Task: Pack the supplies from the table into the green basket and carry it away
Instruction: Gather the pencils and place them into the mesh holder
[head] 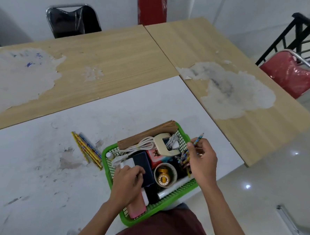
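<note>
Head: 1 green basket [104,159], 2 hands [128,183] [203,161]

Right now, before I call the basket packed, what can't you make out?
Head view only:
- What the left hand touches in the green basket: its own fingers hide it.
- The pink item: half under the left wrist, unidentifiable.
- How many held pencils are in the right hand: bunched, blurred.
- The loose pencils' count: overlapping, too small.
</note>
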Tool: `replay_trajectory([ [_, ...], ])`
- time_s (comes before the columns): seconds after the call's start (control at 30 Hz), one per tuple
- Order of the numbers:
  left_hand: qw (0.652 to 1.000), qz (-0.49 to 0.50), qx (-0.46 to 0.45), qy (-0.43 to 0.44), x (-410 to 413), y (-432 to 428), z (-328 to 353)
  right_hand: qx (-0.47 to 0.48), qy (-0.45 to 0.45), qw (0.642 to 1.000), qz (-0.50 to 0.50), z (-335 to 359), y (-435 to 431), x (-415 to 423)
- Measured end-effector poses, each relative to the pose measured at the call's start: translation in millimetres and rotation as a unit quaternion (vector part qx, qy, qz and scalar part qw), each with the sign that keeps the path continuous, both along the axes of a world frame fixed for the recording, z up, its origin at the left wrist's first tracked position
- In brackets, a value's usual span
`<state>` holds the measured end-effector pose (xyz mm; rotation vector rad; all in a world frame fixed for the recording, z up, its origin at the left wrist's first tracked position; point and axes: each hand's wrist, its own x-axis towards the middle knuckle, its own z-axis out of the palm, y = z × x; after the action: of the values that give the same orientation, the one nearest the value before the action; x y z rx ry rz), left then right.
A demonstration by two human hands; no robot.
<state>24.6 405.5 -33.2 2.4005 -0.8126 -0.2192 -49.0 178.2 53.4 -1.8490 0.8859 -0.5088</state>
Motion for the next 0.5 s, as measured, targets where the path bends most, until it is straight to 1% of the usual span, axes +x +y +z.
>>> replay_trajectory([
  [0.13, 0.997, -0.032, 0.040, -0.050, -9, 3, -11, -0.030, 0.031, 0.999, 0.013, -9, 0, -4],
  [0.2, 0.996, -0.037, 0.045, -0.066, -11, 3, -12, -0.035, 0.044, 0.998, 0.015, -12, -1, -4],
  [0.4, 0.994, -0.042, 0.052, -0.085, -13, 5, -13, -0.052, 0.058, 0.997, 0.005, -17, 0, -4],
  [0.5, 0.994, -0.043, 0.052, -0.091, -14, 5, -12, -0.070, 0.081, 0.994, 0.015, -21, 2, -5],
])
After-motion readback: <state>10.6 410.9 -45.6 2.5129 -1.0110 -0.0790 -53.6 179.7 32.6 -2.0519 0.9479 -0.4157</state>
